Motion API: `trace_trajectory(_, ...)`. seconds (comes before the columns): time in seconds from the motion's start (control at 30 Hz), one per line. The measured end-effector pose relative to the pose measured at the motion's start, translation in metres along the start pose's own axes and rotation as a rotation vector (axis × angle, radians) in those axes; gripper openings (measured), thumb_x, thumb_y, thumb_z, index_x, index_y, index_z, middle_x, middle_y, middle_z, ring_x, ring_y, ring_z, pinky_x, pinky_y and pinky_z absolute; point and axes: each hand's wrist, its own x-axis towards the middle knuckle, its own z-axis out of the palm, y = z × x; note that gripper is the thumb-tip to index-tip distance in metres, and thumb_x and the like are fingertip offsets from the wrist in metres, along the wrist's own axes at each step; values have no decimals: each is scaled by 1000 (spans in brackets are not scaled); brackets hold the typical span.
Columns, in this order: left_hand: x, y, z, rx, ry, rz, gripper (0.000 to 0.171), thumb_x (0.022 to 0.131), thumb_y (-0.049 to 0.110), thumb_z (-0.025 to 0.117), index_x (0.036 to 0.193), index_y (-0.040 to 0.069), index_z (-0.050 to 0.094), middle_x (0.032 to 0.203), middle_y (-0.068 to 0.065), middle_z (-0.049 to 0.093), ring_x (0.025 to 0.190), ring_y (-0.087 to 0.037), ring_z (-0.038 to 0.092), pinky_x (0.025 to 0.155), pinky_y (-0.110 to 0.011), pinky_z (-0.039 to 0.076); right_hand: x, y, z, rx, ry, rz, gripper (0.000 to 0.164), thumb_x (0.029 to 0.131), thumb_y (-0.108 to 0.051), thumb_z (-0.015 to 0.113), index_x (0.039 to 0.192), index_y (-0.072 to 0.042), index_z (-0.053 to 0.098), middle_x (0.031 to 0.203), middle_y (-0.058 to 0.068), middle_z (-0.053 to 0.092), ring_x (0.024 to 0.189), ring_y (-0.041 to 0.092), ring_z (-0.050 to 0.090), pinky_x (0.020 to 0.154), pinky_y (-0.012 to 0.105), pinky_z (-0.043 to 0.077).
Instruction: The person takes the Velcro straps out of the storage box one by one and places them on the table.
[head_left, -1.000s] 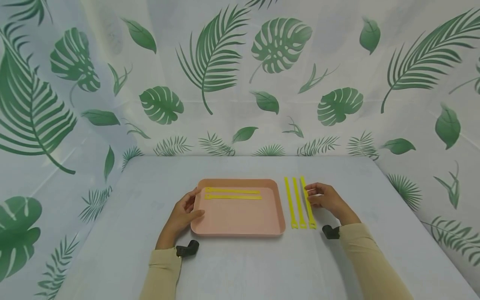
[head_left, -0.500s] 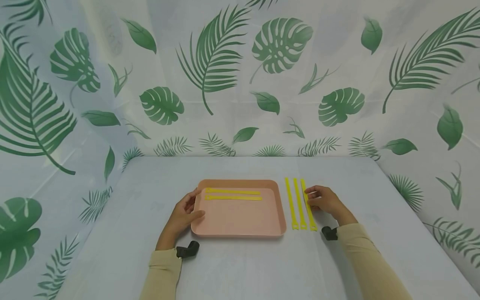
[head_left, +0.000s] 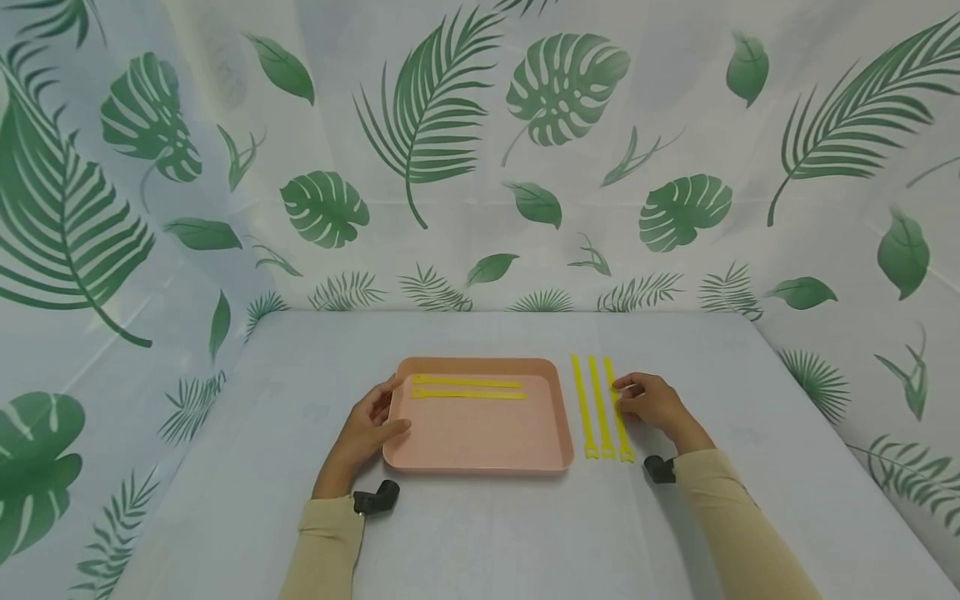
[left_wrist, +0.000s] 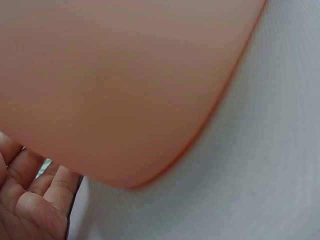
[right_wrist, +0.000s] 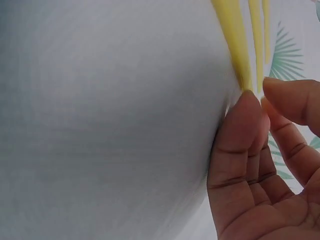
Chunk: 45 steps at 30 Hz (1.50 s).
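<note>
A pink rectangular tray sits mid-table with two yellow strap-type cable ties lying crosswise at its far side. My left hand grips the tray's left edge, thumb over the rim and fingers outside; the left wrist view shows the tray wall close up. Right of the tray, three more yellow cable ties lie side by side, slotted heads towards me. My right hand pinches the rightmost cable tie near its middle. In the right wrist view, fingertips cover part of that tie.
A pale cloth covers the table. Leaf-printed curtains stand behind and at both sides. A black wrist camera sits at the left cuff and another black camera at the right cuff.
My left hand and the tray hold their place. The right fingers stay at the rightmost cable tie, whose far end has shifted very slightly towards me. The head view has drifted a little.
</note>
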Motion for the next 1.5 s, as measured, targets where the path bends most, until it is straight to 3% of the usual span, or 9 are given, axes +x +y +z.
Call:
trace_trajectory(0.27, 0, -1, 0, -5, 2, -8, 79, 93, -7, 76, 162, -8, 38, 173, -26, 30, 160, -41, 31, 130, -44, 29, -4, -1, 1, -9, 55, -57, 29, 103, -2, 65, 131, 8, 65, 102, 15, 64, 84, 23, 63, 65, 28, 55)
trace_trajectory(0.5, 0, 0, 0, 5, -1, -5, 79, 93, -7, 75, 162, -9, 38, 171, -27, 33, 159, -42, 32, 130, -36, 31, -8, -11, 0, 1, 102, -197, 28, 105, -3, 66, 130, 9, 67, 115, 25, 69, 96, 33, 67, 68, 28, 58)
trace_trajectory(0.73, 0, -2, -1, -4, -7, 9, 79, 93, -9, 74, 162, -10, 36, 172, -28, 32, 160, -42, 31, 128, -30, 32, -10, -30, 0, -2, 124, -300, 27, 105, -3, 68, 129, 9, 69, 117, 25, 70, 99, 34, 67, 69, 25, 59)
trace_trajectory(0.93, 0, -1, -1, 0, -7, 14, 78, 93, -8, 75, 162, -10, 37, 171, -29, 32, 158, -43, 32, 128, -31, 33, -11, -42, 1, 6, 105, -367, 27, 104, 0, 68, 128, 9, 69, 122, 27, 70, 101, 36, 67, 71, 22, 59)
trace_trajectory(1.2, 0, 1, 0, -9, -2, 10, 79, 92, -9, 74, 162, -10, 38, 170, -30, 32, 158, -44, 33, 129, -44, 31, -13, -53, 4, 48, 43, -422, 29, 102, 0, 71, 128, 10, 68, 121, 28, 72, 99, 34, 71, 72, 22, 59)
trace_trajectory(1.5, 2, -2, -2, -22, -7, 20, 80, 91, -10, 75, 162, -9, 37, 171, -29, 31, 158, -43, 32, 128, -35, 34, -11, -63, 12, 106, -18, -468, 31, 101, 3, 70, 130, 13, 65, 125, 32, 69, 106, 42, 72, 76, 26, 63)
